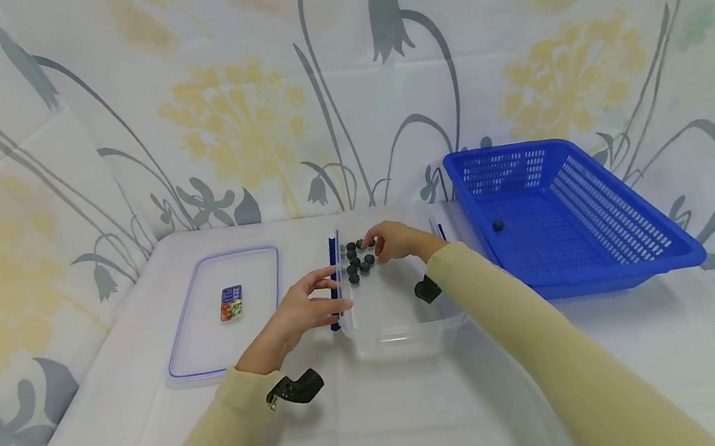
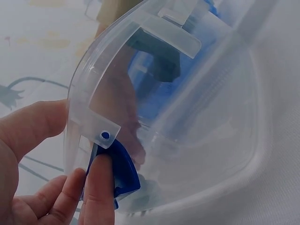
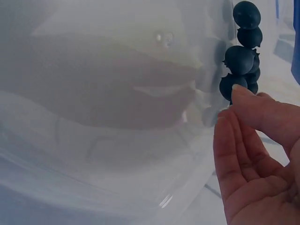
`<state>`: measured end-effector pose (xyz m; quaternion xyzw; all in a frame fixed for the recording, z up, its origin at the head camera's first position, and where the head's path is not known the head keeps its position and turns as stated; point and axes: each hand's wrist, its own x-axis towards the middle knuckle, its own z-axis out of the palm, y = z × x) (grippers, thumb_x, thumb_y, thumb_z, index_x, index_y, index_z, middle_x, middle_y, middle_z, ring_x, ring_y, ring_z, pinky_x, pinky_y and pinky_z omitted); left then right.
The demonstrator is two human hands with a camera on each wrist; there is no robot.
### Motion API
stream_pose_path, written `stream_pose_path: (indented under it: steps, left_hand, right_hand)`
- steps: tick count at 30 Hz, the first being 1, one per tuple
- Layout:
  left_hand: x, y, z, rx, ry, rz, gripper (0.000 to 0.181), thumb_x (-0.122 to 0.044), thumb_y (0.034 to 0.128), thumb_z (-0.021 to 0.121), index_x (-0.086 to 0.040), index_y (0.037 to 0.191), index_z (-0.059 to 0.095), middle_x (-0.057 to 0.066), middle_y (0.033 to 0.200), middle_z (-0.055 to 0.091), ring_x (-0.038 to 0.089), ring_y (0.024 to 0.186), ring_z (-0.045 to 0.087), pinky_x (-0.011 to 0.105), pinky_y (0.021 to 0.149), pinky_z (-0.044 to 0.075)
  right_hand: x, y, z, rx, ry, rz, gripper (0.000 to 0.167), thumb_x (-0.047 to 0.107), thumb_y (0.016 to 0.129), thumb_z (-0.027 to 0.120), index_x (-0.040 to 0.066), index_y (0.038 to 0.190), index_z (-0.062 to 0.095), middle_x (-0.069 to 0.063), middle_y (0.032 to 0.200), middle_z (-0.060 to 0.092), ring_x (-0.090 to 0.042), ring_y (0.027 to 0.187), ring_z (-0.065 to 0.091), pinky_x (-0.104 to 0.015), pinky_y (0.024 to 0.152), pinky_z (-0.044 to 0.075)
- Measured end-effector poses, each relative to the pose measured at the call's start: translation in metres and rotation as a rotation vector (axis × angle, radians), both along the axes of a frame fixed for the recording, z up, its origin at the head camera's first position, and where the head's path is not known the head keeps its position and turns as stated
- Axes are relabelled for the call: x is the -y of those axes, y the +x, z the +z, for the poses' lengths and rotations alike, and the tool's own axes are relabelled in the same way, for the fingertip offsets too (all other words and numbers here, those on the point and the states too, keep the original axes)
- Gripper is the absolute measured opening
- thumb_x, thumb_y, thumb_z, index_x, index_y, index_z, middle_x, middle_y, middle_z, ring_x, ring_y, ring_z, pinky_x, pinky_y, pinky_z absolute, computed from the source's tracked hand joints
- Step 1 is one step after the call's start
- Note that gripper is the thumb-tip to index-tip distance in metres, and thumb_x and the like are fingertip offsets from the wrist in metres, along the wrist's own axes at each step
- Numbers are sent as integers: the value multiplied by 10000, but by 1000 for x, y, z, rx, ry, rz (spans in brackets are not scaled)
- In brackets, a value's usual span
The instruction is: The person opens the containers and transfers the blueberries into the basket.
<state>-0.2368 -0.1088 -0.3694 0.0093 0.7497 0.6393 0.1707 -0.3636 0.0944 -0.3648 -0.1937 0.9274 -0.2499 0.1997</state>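
The left hand (image 1: 297, 310) holds the left side of a clear plastic container (image 1: 406, 333). In the left wrist view, that hand (image 2: 51, 194) has its fingers on a blue latch (image 2: 125, 173) and its thumb against the clear rim (image 2: 82, 89). Inside the container, the right hand (image 1: 397, 240) reaches to several dark round berries (image 1: 353, 269) gathered along the left wall. Seen from the right wrist, the hand (image 3: 262, 154) pinches at the lowest dark berry (image 3: 229, 86), its thumb tip touching it. The fingers partly hide that berry.
At the right stands a blue perforated basket (image 1: 608, 273) with one dark berry (image 1: 498, 225) inside. A clear lid with a purple edge (image 1: 201, 349) lies at the left, bearing a small colourful label (image 1: 231, 304). A floral cloth (image 1: 359, 132) hangs behind.
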Motion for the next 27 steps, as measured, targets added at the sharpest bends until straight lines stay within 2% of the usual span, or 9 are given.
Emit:
stream_pose_path:
  steps: [5,10,13,14,17,20,21,22,27]
  left_hand:
    - [0,0,-1,-3,-7,12,703,-55,788,740,-152,1398,406,105,1253,444,229,965,573,355,816,528]
    - [0,0,-1,3,-4,18,699,-55,786,742,-153,1393,411,100,1244,452,226,966,574,355,812,530]
    - [0,0,-1,-2,-1,16,698,-58,787,741,-152,1395,412,106,1247,445,231,968,572,354,810,530]
    - [0,-1,-1,-2,0,17,697,-59,786,743,-152,1394,414,106,1247,444,232,970,571,353,810,531]
    - [0,-1,-1,-3,-4,19,698,-63,783,747,-156,1392,418,106,1243,448,235,970,569,351,807,532]
    - [0,-1,-2,2,-4,25,694,-67,781,751,-160,1387,426,100,1237,459,230,965,571,349,805,532]
    - [0,-1,-2,3,-4,26,693,-67,781,750,-160,1386,425,100,1236,460,228,962,571,348,805,532]
    - [-1,-1,-2,2,-6,27,691,-67,783,748,-158,1387,424,102,1235,460,227,958,572,349,805,532]
    - [-2,-1,-1,6,-10,39,690,-64,781,750,-165,1382,427,95,1232,462,226,950,575,344,804,533]
  right_hand:
    - [0,-1,-2,9,67,59,364,26,820,675,106,1173,636,-99,1017,599,-213,908,550,-310,779,488]
    - [0,-1,-3,31,115,72,305,6,806,674,79,1099,632,-104,944,614,-195,806,563,-294,702,489]
    - [-1,-8,-7,78,149,76,257,-25,801,653,70,1038,623,-110,851,621,-196,720,564,-299,661,489]
    - [-5,-18,-15,87,128,106,236,-5,790,673,95,999,628,-86,803,609,-176,678,551,-282,621,479]
    - [-6,-23,-15,95,98,96,193,25,797,688,91,968,627,-82,755,604,-176,646,551,-286,613,485]
    - [-6,-17,-3,69,13,68,197,64,813,697,53,1000,633,-94,776,621,-184,668,579,-305,649,503]
    - [-2,-6,9,57,3,31,212,47,831,675,12,1034,625,-112,803,632,-200,699,596,-326,696,514]
    - [-2,-2,14,46,-28,21,226,50,844,664,-9,1058,619,-110,815,632,-199,712,601,-332,718,519]
    - [-3,6,39,-5,-182,-7,262,60,870,639,-36,1111,598,-100,829,613,-223,758,601,-374,797,522]
